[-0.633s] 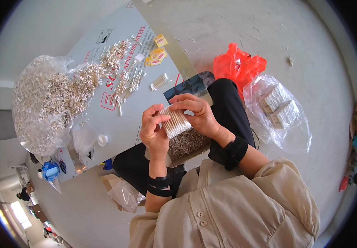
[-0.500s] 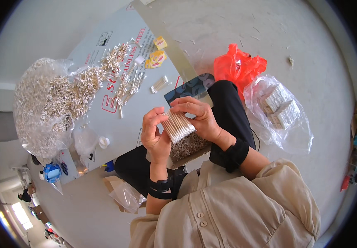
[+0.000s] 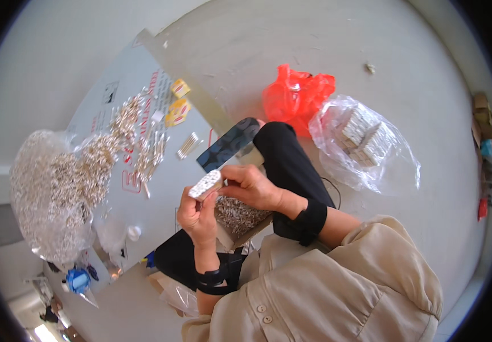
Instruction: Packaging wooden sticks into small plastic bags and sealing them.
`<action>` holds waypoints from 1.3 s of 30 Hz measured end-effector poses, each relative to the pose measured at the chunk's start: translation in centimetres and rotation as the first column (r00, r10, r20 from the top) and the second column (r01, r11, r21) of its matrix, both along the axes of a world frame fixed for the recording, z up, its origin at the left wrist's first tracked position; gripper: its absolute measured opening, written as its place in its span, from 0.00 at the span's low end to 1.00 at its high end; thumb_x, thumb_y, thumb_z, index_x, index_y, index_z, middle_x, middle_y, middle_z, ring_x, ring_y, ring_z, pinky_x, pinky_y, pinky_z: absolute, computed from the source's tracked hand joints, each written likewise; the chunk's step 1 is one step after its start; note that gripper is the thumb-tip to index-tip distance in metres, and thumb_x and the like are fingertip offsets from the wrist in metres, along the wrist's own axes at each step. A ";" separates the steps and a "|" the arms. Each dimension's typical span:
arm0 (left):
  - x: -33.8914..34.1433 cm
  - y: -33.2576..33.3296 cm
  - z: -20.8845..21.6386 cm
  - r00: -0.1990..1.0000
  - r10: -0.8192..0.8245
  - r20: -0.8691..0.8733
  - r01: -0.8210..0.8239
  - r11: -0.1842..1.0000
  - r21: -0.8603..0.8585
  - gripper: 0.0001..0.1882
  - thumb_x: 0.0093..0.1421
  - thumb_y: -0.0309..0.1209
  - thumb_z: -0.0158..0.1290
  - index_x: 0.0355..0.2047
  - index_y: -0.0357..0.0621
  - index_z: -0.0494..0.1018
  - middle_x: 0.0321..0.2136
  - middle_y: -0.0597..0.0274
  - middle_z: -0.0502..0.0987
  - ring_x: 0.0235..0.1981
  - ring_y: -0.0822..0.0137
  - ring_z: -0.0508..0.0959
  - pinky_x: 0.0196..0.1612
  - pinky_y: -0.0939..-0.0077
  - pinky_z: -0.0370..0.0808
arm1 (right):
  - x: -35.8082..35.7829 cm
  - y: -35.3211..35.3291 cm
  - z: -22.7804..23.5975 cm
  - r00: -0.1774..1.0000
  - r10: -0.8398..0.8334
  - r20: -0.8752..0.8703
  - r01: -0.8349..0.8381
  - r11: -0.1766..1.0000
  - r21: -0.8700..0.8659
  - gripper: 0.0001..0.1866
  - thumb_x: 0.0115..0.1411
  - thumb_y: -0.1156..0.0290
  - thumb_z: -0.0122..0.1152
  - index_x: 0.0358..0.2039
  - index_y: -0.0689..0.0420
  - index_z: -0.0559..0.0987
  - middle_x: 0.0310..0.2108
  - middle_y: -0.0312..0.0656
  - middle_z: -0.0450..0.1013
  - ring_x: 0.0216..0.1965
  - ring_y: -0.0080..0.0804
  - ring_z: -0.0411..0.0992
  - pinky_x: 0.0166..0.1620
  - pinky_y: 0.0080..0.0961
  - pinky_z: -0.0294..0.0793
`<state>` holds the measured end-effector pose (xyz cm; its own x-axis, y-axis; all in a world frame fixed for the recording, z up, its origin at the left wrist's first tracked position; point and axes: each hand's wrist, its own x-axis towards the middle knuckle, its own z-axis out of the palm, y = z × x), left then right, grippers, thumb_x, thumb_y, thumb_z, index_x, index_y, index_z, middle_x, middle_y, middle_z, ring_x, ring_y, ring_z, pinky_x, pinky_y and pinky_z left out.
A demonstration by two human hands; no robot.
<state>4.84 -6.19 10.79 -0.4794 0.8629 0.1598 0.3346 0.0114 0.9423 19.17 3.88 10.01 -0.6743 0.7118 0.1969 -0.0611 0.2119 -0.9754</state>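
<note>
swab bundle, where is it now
The swab bundle is left of centre in the head view, held between the left hand and right hand, up-left of the open box.

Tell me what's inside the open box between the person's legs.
The open box shows a heap of what look like loose cotton swabs. The right hand covers part of it; the bottom is hidden.

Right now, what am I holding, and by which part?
A bundle of cotton swabs: your left hand grips its left side, and your right hand has its fingers on the right side.
</note>
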 end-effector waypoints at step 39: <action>-2.4 0.6 -7.9 0.973 0.226 -0.036 -0.217 0.860 -0.463 0.03 0.58 0.21 0.53 0.33 0.36 0.75 0.19 0.66 0.72 0.15 0.81 0.67 0.17 0.88 0.65 | 23.3 30.7 -38.0 0.241 -0.593 0.768 0.404 0.781 0.477 0.19 0.53 0.55 0.59 0.28 0.61 0.82 0.29 0.58 0.76 0.35 0.55 0.77 0.38 0.47 0.77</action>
<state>2.44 -5.59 2.84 -0.6658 0.7063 -0.2403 0.2538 0.5173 0.8173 42.45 34.55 -28.00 -0.0492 0.9943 -0.0942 0.9316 0.0117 -0.3633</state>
